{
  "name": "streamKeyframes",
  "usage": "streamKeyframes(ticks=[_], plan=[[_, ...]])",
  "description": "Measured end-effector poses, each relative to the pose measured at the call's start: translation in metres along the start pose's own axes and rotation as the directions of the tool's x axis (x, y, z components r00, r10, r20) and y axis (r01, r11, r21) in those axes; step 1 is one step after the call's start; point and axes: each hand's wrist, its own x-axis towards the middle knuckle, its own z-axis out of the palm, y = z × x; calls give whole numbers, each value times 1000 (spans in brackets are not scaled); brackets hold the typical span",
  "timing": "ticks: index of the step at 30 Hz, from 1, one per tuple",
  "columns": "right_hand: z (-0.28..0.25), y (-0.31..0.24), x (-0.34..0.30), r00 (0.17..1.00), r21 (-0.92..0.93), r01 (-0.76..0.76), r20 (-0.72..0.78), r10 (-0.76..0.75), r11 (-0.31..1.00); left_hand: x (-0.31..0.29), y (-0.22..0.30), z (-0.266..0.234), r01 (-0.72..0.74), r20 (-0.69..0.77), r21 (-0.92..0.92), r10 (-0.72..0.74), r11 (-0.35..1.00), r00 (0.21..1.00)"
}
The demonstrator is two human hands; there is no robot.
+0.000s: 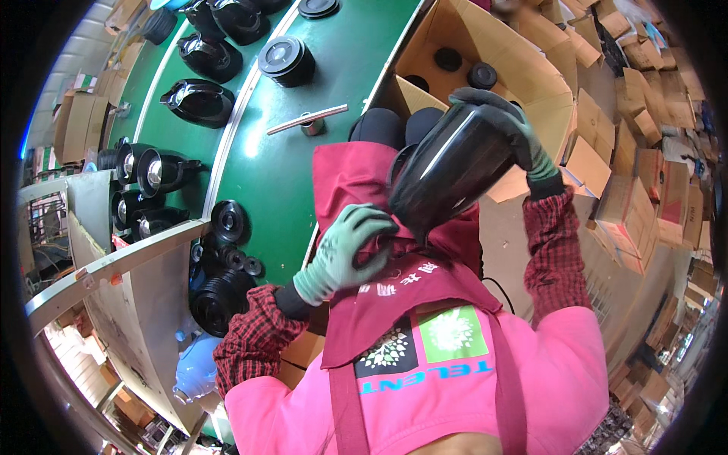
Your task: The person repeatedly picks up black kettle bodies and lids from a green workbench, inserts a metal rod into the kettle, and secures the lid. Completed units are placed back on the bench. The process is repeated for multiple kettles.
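We cannot see the lower end of the black kettle body: it sinks behind the left hand and into the folds of the dark red apron, so whatever the fingertips meet there stays hidden. The far side of the kettle body is also turned away from us, and only its glossy flank with two bright streaks of reflection shows.

Our right hand, in a dark grey-green glove, is closed around the upper end of the kettle body, fingers wrapped over the top edge, holding it tilted above the lap. Our left hand, in a pale green glove, is curled with its fingers bent against the lower rim of the kettle body; we cannot tell whether it grips something small there or only presses on the surface. The kettle body thus lies between the two hands, the right above and the left just below it, touching both.

Behind it the cardboard box stands open, with a few round black parts inside, partly covered by the kettle body and right hand. On the green conveyor belt lie more black kettle bodies and round black lids, some cut off at the upper edge. A heap of black discs sits beside the belt, half masked by a metal rail.
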Motion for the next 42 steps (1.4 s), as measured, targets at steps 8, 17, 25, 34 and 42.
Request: streamKeyframes(ticks=[8,17,25,34,42], plan=[[78,43,63,998,-435,5,54,21,901,40,-53,53,254,-272,177,-201,951,941],[156,102,261,930,-795,88,282,237,600,38,-60,29,234,-344,186,-160,954,925],[11,-4,96,953,-603,76,279,121,794,120,-48,-60,173,-387,420,3,891,922],[38,-11,50,969,-804,127,225,98,581,125,-64,-39,240,93,279,-275,930,957],[35,14,72,966,344,40,228,-125,938,125,-87,-43,87,234,366,-183,926,955]])
